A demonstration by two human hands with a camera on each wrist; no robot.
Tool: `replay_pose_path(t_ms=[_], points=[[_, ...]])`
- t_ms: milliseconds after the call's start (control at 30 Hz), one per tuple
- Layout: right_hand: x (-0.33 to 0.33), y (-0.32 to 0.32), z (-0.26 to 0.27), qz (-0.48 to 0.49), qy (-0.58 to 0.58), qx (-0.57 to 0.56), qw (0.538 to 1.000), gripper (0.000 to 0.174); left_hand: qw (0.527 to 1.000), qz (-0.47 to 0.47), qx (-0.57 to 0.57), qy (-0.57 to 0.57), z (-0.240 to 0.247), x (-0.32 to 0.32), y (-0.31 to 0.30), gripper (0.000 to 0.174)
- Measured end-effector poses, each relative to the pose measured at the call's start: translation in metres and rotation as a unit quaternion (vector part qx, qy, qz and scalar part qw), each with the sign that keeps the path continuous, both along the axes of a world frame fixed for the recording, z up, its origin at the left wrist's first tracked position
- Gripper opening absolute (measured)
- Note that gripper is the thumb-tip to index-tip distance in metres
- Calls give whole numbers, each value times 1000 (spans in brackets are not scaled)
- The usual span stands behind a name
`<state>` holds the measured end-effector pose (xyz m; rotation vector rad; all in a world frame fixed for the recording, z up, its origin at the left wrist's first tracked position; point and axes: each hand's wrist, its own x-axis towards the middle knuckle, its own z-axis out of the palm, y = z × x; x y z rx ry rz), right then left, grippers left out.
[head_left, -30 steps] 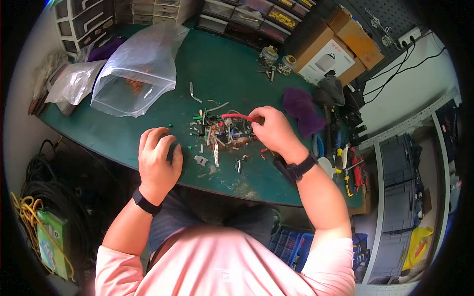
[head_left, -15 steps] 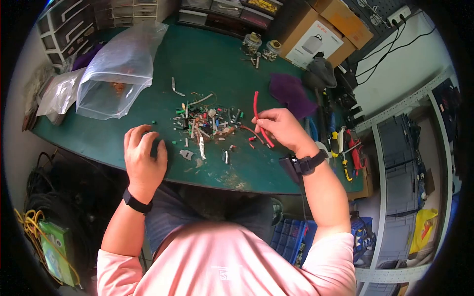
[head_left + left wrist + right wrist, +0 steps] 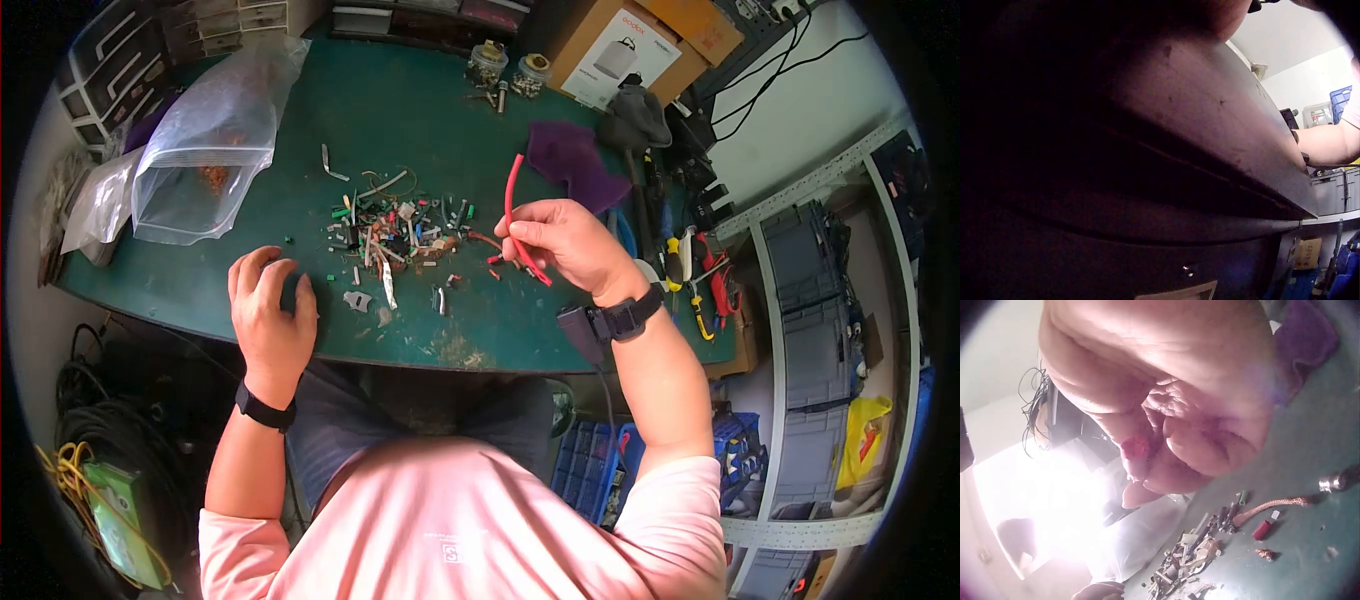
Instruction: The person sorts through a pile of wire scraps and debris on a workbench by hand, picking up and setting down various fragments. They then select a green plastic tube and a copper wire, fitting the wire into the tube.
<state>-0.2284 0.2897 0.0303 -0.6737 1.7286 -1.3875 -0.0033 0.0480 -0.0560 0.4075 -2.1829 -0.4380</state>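
Note:
In the head view my right hand (image 3: 565, 245) pinches a long red tube (image 3: 512, 190) between thumb and fingers, raised over the right side of the scrap pile. The right wrist view shows one end of the red tube (image 3: 1135, 449) poking out beside the fingers. The pile (image 3: 400, 235) of small wire bits, sleeves and metal scraps lies on the green tabletop (image 3: 420, 110). Beside it are a copper-coloured braid (image 3: 1272, 505) and a short red piece (image 3: 1262, 530). My left hand (image 3: 272, 310), holding nothing, rests near the table's front edge with fingers loosely bent.
A clear zip bag (image 3: 205, 190) with reddish-brown bits inside lies open at the left. Purple cloth (image 3: 570, 165), pliers (image 3: 675, 262) and cardboard boxes (image 3: 625, 50) are at the right. Small jars (image 3: 487, 62) stand at the back. A metal shelf (image 3: 765, 380) borders the table.
My right hand has lifted the red tube off the pile, drawn it rightward and turned it from lying flat to steeply upright. The left hand keeps its place as the head view shifts.

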Motion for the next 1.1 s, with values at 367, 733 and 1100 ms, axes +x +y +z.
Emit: replay_pose_path(t_ms=[367,733,1100], points=[[-1,-19,-12,3,416,290,862,20,1000,1,2,-4,0,0,-1,18],[3,-39,-21,100,514,164,836,17,1000,5,-2,-3,0,-1,-1,18],[18,-59,-30,97,546,203,807,11,1000,6,-3,4,0,-1,-1,19]])
